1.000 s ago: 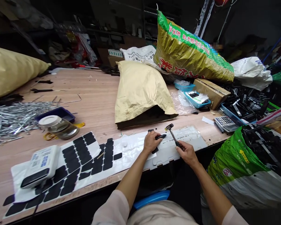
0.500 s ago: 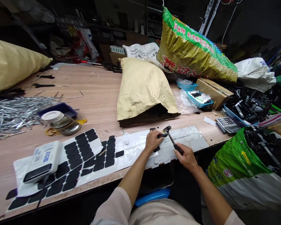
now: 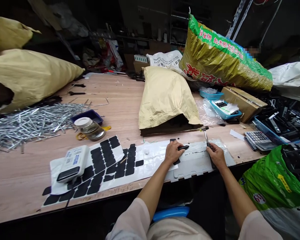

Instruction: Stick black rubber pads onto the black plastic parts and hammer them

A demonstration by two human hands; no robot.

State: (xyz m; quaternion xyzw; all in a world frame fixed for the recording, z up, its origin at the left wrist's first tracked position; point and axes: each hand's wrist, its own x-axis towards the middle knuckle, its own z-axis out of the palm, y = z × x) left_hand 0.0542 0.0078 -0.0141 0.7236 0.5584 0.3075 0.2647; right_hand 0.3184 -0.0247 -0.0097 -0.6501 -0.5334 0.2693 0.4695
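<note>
My left hand [image 3: 174, 152] is closed around a short black part [image 3: 183, 147], which sticks out to the right of the fingers, over a pale flat board [image 3: 193, 163]. My right hand [image 3: 216, 155] grips a small hammer [image 3: 206, 135] by its dark handle. The hammer's head is up and away from the black part, to its right. Beneath and beside my left hand lies a black rounded pad [image 3: 176, 162]. More black pads [image 3: 120, 168] sit in rows on white sheets [image 3: 150, 155] to the left.
A white device [image 3: 73, 163], a lidded jar [image 3: 90, 129] and a pile of metal rods [image 3: 40, 120] are at left. A tan sack [image 3: 167, 96] stands behind my hands. At right are a calculator [image 3: 258, 140], blue baskets [image 3: 225, 111] and a green sack [image 3: 265, 176].
The hammer has moved off the black part, up and to the right. My left hand still holds the part. The camera has turned left, so the scene sits farther right.
</note>
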